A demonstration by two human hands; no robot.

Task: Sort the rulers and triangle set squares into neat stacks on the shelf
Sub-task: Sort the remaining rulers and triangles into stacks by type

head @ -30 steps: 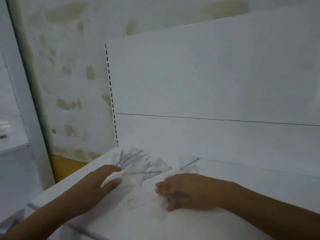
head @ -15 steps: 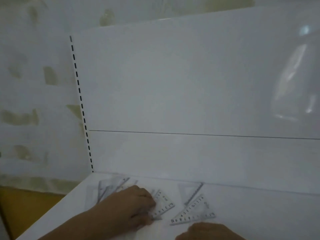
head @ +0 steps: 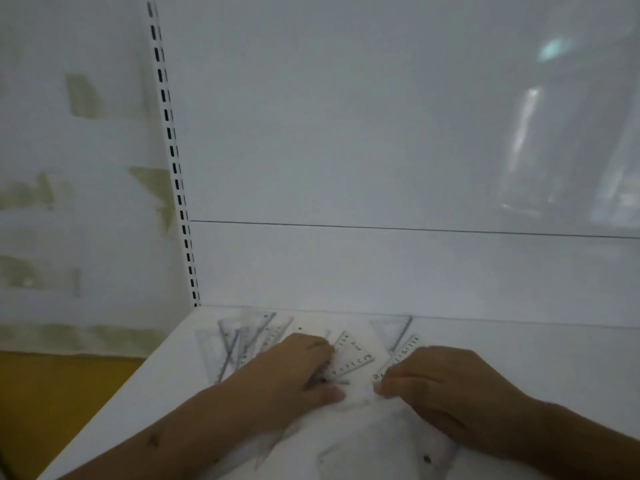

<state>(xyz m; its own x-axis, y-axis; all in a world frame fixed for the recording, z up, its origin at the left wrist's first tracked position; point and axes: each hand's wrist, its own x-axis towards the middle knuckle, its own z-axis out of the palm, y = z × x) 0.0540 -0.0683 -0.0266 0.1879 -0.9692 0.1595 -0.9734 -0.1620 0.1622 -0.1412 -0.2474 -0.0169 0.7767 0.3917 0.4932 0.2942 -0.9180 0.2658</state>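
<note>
Clear plastic rulers and set squares lie scattered on the white shelf (head: 540,355). A loose pile of them (head: 242,336) sits at the back left corner. My left hand (head: 294,372) lies on a small clear set square (head: 353,356), its fingers curled over the left edge. My right hand (head: 446,386) covers another clear set square (head: 403,351), with bent fingertips on its lower end. A third triangle (head: 391,332) lies behind them near the back panel. More clear pieces (head: 381,452) lie under my forearms at the front.
The white back panel (head: 381,150) rises straight behind the shelf, with a slotted upright (head: 173,161) at its left. Left of the shelf edge the drop shows a yellow floor (head: 52,403) and a patchy wall.
The view has tilted down and closed in on the shelf. My right hand has moved forward onto the right set square. My left hand stays on the middle set square.
</note>
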